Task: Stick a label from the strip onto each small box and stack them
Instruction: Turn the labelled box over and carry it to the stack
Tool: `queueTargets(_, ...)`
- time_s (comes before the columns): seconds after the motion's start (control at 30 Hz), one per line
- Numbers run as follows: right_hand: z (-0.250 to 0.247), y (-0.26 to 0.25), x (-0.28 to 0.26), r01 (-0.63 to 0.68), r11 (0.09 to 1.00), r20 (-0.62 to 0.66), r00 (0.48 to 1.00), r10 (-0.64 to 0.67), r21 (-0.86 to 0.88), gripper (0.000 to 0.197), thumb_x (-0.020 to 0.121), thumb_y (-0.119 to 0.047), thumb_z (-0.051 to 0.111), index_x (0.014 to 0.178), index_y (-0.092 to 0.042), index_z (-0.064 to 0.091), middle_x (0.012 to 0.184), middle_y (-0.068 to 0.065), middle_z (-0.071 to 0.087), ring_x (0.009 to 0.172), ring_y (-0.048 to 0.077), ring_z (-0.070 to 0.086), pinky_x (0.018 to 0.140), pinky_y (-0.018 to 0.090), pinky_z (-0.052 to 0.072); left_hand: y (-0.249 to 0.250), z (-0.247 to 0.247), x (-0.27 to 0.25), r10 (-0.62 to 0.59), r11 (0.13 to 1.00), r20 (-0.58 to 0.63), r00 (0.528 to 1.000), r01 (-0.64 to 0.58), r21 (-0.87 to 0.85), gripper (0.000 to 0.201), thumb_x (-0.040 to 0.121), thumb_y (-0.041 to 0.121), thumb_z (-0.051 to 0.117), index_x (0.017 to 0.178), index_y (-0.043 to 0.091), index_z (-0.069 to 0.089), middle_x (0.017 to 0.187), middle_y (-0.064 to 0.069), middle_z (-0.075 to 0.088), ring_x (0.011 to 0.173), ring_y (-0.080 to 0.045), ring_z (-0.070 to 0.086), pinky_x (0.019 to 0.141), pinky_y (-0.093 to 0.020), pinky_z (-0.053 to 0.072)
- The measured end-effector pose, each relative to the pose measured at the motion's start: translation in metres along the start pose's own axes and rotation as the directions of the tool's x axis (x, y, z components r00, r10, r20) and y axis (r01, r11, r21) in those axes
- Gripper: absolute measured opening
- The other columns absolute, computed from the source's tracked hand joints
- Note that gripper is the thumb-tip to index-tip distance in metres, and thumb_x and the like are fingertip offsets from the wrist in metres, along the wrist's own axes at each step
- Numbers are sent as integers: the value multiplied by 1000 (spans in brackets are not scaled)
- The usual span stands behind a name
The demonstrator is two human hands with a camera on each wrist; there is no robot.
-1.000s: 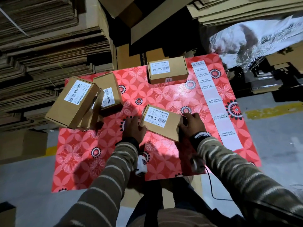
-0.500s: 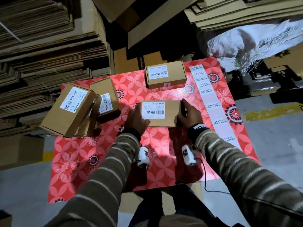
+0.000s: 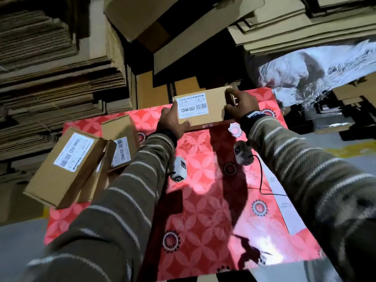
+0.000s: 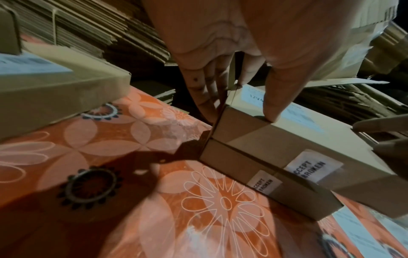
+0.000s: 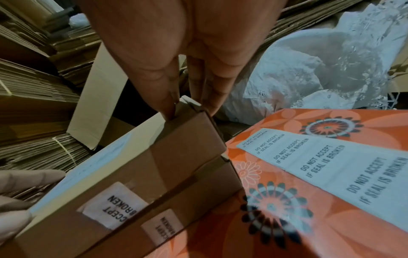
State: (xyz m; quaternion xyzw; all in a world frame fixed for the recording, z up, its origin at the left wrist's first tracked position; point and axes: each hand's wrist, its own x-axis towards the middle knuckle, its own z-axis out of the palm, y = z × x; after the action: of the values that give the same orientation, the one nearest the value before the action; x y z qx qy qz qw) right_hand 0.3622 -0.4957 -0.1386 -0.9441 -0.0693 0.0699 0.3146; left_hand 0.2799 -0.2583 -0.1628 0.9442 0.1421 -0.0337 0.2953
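Floral table cover [image 3: 203, 200] (cardboard stacks [image 3: 50, 78] behind)

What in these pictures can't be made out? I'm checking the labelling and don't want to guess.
- Top box: small print above "12V4A-5525" is too small in the head view.
- Seal labels: the first words fold over the box edge in both wrist views.
- Lower box: its top is covered by the box above.
- Label strip: mostly hidden by the right sleeve in the head view.
- Left boxes: seal side not shown.

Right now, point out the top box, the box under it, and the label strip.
top box [image 3: 215, 110], head view, bare lid.
bottom box [image 4: 240, 165], left wrist view, front wall.
label strip [image 5: 326, 160], right wrist view, printed middle.
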Motion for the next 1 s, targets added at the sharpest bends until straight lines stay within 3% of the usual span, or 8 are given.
queueTargets(0.13,15,17,32,16,1000,-14,1000,-16,-8,61,80,-15,66,139,-24,54,128,14,64,114,31,61,93,31,45,-8,17,27,-7,1000,-21,1000,7,-25,84,87,33,72,156,18,25,145,-15,40,132,-29,44,111,-32,37)
queueTargets(0.37,31,30,48,59,995,65,996,-54,-79,47,88,-16,61,134,-14,58,116,28,64,105,41,61,81,37,45,-10,27,38,-45,999,72,996,45,-7,88,87,32,69,158,19,18,150,-14,31,133,-28,41,108,-28,34)
queueTargets(0.5,25,24,48,60,995,86,995,-53,-84,44,87,-16,61,130,-8,59,120,27,62,108,41,60,87,40,46,-9,23,32,-25,1000,76,997,24,12,88,88,32,68,158,21,17,147,-12,34,126,-26,46,106,-28,37)
queueTargets(0.6,15,10,39,75,997,33,997,-74,-29,49,89,-20,62,137,-10,56,132,23,58,122,37,54,100,36,42,-9,15,24,-2,1000,67,998,3,-4,79,86,32,69,154,22,30,137,-11,42,113,-24,51,96,-25,40)
queueTargets(0.7,8,-10,22,117,992,16,993,-118,39,51,87,-17,65,136,-11,57,131,17,59,118,33,57,101,33,43,-12,6,9,38,999,64,997,-38,-1,64,83,33,69,142,24,45,116,-6,48,96,-21,51,82,-23,37)
queueTargets(0.77,7,-27,6,163,985,42,985,-165,49,51,86,-15,66,136,-11,58,135,16,57,122,31,55,103,31,39,-14,-3,-6,58,998,47,997,-57,-14,56,82,35,68,133,21,51,111,-6,51,98,-21,52,79,-25,36)
queueTargets(0.9,15,-60,-26,206,976,94,973,-213,73,48,87,-21,67,134,-15,60,133,14,59,123,31,55,103,34,41,-22,-21,-41,109,992,30,994,-107,-71,70,85,28,71,147,18,41,118,-9,48,106,-24,52,88,-26,37)
queueTargets(1.0,22,-86,-51,231,965,131,960,-247,124,49,86,-22,67,134,-16,60,132,13,61,121,31,57,102,39,46,-30,-40,-73,97,983,-20,995,-99,-153,74,81,35,70,146,12,44,128,-15,51,110,-28,55,95,-35,45)
